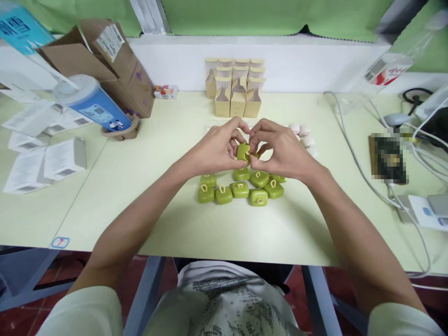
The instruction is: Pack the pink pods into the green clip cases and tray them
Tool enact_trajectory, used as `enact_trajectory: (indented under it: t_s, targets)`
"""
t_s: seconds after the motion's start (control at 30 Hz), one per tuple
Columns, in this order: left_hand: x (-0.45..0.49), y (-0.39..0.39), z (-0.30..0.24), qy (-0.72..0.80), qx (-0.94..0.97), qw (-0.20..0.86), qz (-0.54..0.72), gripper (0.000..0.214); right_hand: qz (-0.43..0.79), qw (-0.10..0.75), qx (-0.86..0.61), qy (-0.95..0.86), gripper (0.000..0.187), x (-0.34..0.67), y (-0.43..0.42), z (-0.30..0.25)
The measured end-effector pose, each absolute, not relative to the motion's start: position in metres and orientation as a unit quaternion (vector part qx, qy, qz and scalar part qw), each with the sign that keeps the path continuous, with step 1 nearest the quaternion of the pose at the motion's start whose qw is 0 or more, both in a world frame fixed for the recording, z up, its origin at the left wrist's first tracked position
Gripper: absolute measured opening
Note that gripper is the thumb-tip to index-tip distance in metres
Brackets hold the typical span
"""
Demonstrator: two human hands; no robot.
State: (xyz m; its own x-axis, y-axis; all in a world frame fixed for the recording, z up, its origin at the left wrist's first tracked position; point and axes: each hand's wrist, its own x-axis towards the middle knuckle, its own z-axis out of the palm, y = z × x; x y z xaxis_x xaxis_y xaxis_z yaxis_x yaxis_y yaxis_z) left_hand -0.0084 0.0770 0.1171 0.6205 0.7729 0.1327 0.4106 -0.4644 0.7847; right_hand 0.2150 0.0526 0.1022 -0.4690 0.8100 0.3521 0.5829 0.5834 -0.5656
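Two hands: the left hand (219, 149) and the right hand (280, 149) meet above the tabletop (140, 186); both pinch one green case (242, 150) with fingers and thumbs
Green case: small and square with round corners; it is up in the air, just over the pile
Pile: many more green cases (240, 189) lie on the tabletop under the hands; each has a pale loop on top
Behind: tan boxes (238, 88) stand in rows by the white wall
Left side: a blue cup (93, 102); a brown cardboard box (105, 56); white packs (45, 158)
Right side: white cables (350, 149); a clear bottle (385, 70)
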Motion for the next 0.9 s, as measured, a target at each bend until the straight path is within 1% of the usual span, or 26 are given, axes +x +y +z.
enact_trajectory:
  t_s: [0.17,0.23,0.3,0.37,0.47,0.53,0.6,0.63,0.67,0.77,0.8,0.83,0.87,0.9]
  targets:
    - [-0.008,0.08,0.112,0.364,0.817,0.373,0.246,0.061,0.152,0.304,-0.405,-0.849,0.007,0.212,0.055,0.105]
    - [-0.013,0.082,0.109,0.382,0.836,0.328,0.218,0.061,0.153,0.291,-0.42,-0.846,0.007,0.219,0.052,0.116]
    - [-0.02,0.087,0.104,0.412,0.859,0.254,0.165,0.054,0.152,0.256,-0.457,-0.838,0.007,0.235,0.048,0.128]
    - [-0.028,0.094,0.097,0.443,0.87,0.194,0.095,0.043,0.144,0.173,-0.512,-0.829,0.007,0.259,0.045,0.136]
    - [-0.037,0.103,0.09,0.47,0.87,0.151,0.001,0.034,0.153,-0.021,-0.584,-0.797,0.019,0.292,0.044,0.133]
    - [-0.04,0.106,0.087,0.479,0.869,0.123,-0.031,0.031,0.162,-0.131,-0.615,-0.761,0.021,0.302,0.047,0.126]
    - [-0.041,0.105,0.086,0.495,0.862,0.1,-0.042,0.03,0.17,-0.194,-0.629,-0.733,0.019,0.302,0.05,0.122]
    - [-0.041,0.104,0.086,0.506,0.857,0.09,-0.046,0.029,0.171,-0.2,-0.629,-0.732,0.019,0.301,0.051,0.122]
    - [-0.04,0.102,0.086,0.517,0.851,0.077,-0.053,0.028,0.168,-0.188,-0.624,-0.74,0.017,0.299,0.052,0.122]
    - [-0.037,0.095,0.085,0.525,0.847,0.023,-0.083,0.022,0.129,-0.107,-0.605,-0.778,0.009,0.292,0.054,0.121]
    - [-0.035,0.093,0.085,0.523,0.848,0.006,-0.089,0.021,0.114,-0.087,-0.604,-0.784,0.014,0.288,0.054,0.118]
    - [-0.033,0.09,0.085,0.523,0.847,-0.006,-0.092,0.02,0.105,-0.079,-0.604,-0.786,0.024,0.285,0.054,0.115]
    - [-0.031,0.087,0.085,0.526,0.845,-0.011,-0.093,0.021,0.105,-0.081,-0.602,-0.787,0.033,0.281,0.055,0.11]
    - [-0.029,0.085,0.085,0.533,0.841,-0.01,-0.092,0.022,0.111,-0.09,-0.597,-0.79,0.037,0.277,0.055,0.105]
